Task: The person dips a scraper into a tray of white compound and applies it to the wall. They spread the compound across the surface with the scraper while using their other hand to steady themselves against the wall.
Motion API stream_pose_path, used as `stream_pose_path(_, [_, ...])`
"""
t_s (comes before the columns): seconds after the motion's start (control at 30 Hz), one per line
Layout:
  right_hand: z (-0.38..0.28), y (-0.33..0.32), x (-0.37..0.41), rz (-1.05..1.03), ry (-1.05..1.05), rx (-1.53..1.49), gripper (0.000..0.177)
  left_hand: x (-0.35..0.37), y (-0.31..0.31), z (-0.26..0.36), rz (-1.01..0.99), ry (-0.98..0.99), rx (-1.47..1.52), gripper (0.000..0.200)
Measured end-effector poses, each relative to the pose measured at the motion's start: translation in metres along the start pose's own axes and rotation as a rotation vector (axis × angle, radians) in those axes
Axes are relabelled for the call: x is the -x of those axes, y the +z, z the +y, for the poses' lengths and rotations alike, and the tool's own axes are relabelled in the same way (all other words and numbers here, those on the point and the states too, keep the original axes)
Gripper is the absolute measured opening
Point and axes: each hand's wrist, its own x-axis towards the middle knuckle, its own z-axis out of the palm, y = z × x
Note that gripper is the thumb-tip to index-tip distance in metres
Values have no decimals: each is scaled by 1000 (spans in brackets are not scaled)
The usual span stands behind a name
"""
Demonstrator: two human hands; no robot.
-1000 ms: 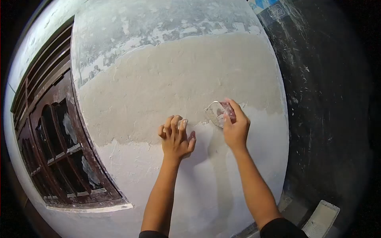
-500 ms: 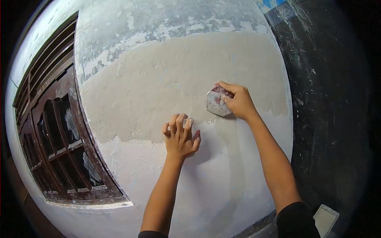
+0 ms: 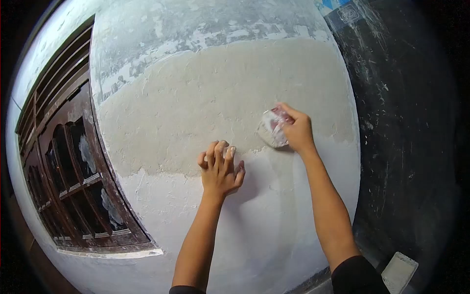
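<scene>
Both apart: R hand (image 3: 298,128) clamped on flat maroon, white-smeared scraper (image 3: 271,128), prob. for edge control; L hand (image 3: 220,172) splayed, empty, by beige-white plaster wall (image 3: 215,93), maybe bracing.

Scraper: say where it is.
In the head view, the scraper is right of centre, in the right hand, near the lower edge of the beige patch, above and right of the left hand.

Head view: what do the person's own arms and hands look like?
Bare, five-fingered left hand and bare right hand; whitish residue on some left fingertips. Bare forearms, with black fabric sleeves higher up.
</scene>
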Motion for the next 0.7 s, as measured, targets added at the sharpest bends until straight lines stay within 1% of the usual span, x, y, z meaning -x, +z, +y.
stream_pose_path(0.03, [5, 0, -1, 72, 61, -23, 50, 0, -1, -1, -11, -7, 3, 53])
stream_pose_path(0.07, [10, -5, -2, 118, -16, -86, 50, 0, -2, -1, -9, -8, 1, 53])
stream_pose_path(0.1, [11, -2, -1, 119, -19, -86, 50, 0, -2, -1, -12, -5, -1, 53])
stream_pose_path(0.17, [14, 13, 9, 6, -125, -151, 51, 0, -2, -1, -18, 4, 6, 52])
stream_pose_path(0.2, [-10, 10, 15, -21, -45, 96, 52, 0, -2, 0, -29, -2, 19, 53])
stream_pose_path(0.23, [-5, 7, 14, -21, -41, 98, 52, 0, -3, 0, -38, -10, 31, 54])
stream_pose_path(0.3, [4, 2, 9, 218, 33, -53, 50, 1, -3, 1, -42, -9, 25, 54])
stream_pose_path(0.33, [4, 5, 12, 239, 34, -169, 48, 0, -2, 1, -46, -7, 20, 54])
stream_pose_path(0.37, [4, 10, 18, 242, 33, -170, 48, -1, -3, 0, -44, -3, 20, 54])
stream_pose_path(0.43, [-7, 15, 28, 44, -57, 93, 50, -1, -3, 1, -56, -14, 34, 54])
stream_pose_path(0.47, [19, 17, 23, 155, -62, 101, 50, 0, -4, 1, -61, -15, 37, 54])
stream_pose_path(0.5, [21, 14, 22, 151, -63, 104, 50, 0, -4, 2, -57, -16, 26, 53])
stream_pose_path(0.57, [25, 11, 22, 362, 83, -229, 48, -2, -4, 1, -53, -10, 15, 53])
stream_pose_path(0.6, [16, 20, 29, 299, -36, -164, 48, -3, -5, 1, -57, 1, 26, 52])
stream_pose_path(0.63, [15, 21, 29, 300, -33, -162, 48, -3, -6, 2, -65, 9, 40, 51])
stream_pose_path(0.7, [15, 22, 31, 227, -23, 94, 50, -2, -5, 2, -67, 10, 26, 50])
